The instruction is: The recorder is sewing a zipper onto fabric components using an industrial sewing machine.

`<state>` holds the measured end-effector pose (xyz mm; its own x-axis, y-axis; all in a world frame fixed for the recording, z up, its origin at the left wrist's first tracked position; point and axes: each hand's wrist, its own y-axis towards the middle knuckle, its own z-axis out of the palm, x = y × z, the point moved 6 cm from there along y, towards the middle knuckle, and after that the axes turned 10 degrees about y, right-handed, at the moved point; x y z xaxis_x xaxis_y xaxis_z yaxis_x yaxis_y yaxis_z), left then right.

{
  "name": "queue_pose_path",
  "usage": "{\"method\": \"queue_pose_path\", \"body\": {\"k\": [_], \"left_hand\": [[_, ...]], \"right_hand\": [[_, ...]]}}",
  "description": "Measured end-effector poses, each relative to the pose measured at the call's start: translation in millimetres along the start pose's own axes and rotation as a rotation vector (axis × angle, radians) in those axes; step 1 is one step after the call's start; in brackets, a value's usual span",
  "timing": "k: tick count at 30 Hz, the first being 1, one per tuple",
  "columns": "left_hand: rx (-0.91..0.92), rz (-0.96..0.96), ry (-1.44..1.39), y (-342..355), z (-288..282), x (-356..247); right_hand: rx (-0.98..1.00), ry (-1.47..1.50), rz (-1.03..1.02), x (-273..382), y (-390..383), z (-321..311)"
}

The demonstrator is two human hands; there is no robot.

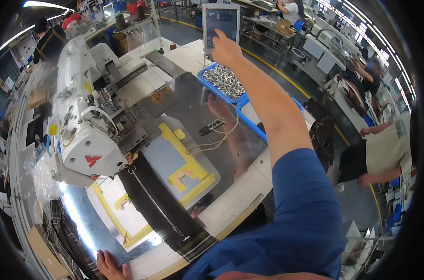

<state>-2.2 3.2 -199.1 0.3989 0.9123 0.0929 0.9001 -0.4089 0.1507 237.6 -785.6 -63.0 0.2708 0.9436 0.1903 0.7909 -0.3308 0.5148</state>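
Observation:
My right hand [223, 46] reaches up to a touchscreen panel [221, 18], index finger extended at the screen and other fingers curled, holding nothing. My left hand [111, 266] rests open at the lower-left table edge. A white sewing machine [88, 149] stands at the left, its head over a dark fabric strip [156, 203] with a zipper and ring puller, plaid at the near end. The strip lies beside white templates edged with yellow tape [198, 189]. Thin cords and black snips [211, 127] lie on the metal plate [242, 158].
A blue tray of metal rings [221, 81] sits below the screen, beside another blue tray [256, 126] behind my arm. Plaid fabric [67, 224] and cardboard [46, 252] are at the left edge. Co-workers work at the back and right, one holding beige and black pieces [375, 149].

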Motion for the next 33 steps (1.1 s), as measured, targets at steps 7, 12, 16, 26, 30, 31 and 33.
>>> {"method": "queue_pose_path", "body": {"k": [7,12,16,26,30,31,33], "left_hand": [[-0.034,0.016,0.000,-3,-1,-1],[-0.043,0.019,0.015,-3,1,0],[-0.038,0.021,0.017,-4,3,2],[-0.048,0.021,0.020,-1,-1,-4],[-0.064,0.033,0.019,0,-2,-4],[-0.064,0.034,0.019,1,-2,-4],[-0.061,0.027,0.022,1,-3,-4]], "right_hand": [[-0.037,-0.002,-0.029,5,-1,-4],[-0.042,0.009,-0.034,7,0,-6],[0.009,-0.009,-0.016,6,0,0],[-0.023,-0.034,0.208,-50,-21,2],[-0.059,-0.051,0.162,-63,-19,6],[-0.059,-0.051,0.163,-67,-17,8],[-0.046,-0.037,0.111,-64,-14,10]]}}
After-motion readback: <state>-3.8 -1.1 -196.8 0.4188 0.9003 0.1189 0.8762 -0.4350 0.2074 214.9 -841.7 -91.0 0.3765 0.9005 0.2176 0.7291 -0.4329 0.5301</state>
